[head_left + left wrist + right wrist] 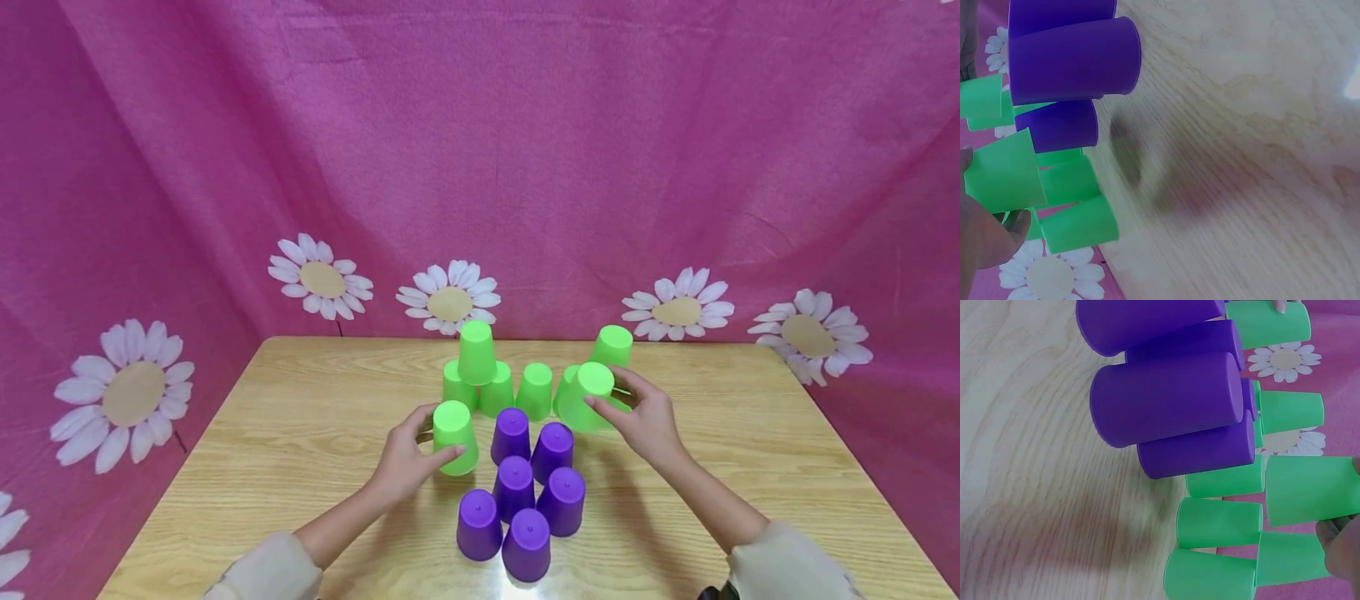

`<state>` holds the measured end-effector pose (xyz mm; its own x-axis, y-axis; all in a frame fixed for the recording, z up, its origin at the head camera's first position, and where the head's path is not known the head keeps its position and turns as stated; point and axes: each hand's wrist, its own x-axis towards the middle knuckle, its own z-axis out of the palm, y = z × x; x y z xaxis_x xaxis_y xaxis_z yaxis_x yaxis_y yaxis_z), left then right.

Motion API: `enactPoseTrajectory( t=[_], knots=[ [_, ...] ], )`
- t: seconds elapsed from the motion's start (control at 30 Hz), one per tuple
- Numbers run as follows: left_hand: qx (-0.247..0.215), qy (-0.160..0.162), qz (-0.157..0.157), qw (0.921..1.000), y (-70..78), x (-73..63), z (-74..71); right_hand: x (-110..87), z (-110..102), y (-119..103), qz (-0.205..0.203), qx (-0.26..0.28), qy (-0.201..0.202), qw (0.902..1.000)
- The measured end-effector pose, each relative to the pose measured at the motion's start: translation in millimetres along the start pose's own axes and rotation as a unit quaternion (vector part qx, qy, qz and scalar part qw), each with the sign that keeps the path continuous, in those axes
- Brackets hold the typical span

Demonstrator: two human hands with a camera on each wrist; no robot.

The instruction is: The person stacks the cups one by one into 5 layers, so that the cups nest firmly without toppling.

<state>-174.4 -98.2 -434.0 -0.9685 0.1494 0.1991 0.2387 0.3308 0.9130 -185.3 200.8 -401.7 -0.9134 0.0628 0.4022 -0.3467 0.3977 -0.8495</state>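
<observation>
My left hand [405, 462] grips an upside-down green cup [454, 440], thumb on the near side and fingers behind. In the left wrist view this cup [1005, 175] is lifted off the table. On the other side, my right hand [651, 423] holds another upside-down green cup [594, 385] by its side, also raised, as the right wrist view shows. Behind them runs a row of inverted green cups [535, 392]. One green cup [477, 354] sits on top of the row's left pair; another green cup [613, 345] stands higher at the right, its lower part hidden.
Several inverted purple cups [514, 490] stand in a close group between my forearms, in front of the green row. The wooden table [322, 417] ends at a pink cloth [525, 167] with white flowers, hanging behind and at both sides.
</observation>
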Motion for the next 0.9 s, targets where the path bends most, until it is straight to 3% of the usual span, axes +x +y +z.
enactPoseTrajectory(
  t=[0.2, 0.43, 0.9],
  knots=[
    [0.013, -0.002, 0.034, 0.9993, 7.8, 9.2, 8.8, 9.0, 5.9, -3.1, 0.026, -0.020, -0.006, 0.9994],
    [0.019, 0.021, 0.063, 0.9976, 21.5, 25.0, 19.0, 20.0, 14.5, -3.0, 0.044, -0.030, -0.007, 0.9986],
    [-0.006, 0.054, 0.081, 0.9952, 40.9, 47.4, 41.2, 30.3, 29.6, -2.7, 0.056, -0.042, 0.032, 0.9970]
  ],
)
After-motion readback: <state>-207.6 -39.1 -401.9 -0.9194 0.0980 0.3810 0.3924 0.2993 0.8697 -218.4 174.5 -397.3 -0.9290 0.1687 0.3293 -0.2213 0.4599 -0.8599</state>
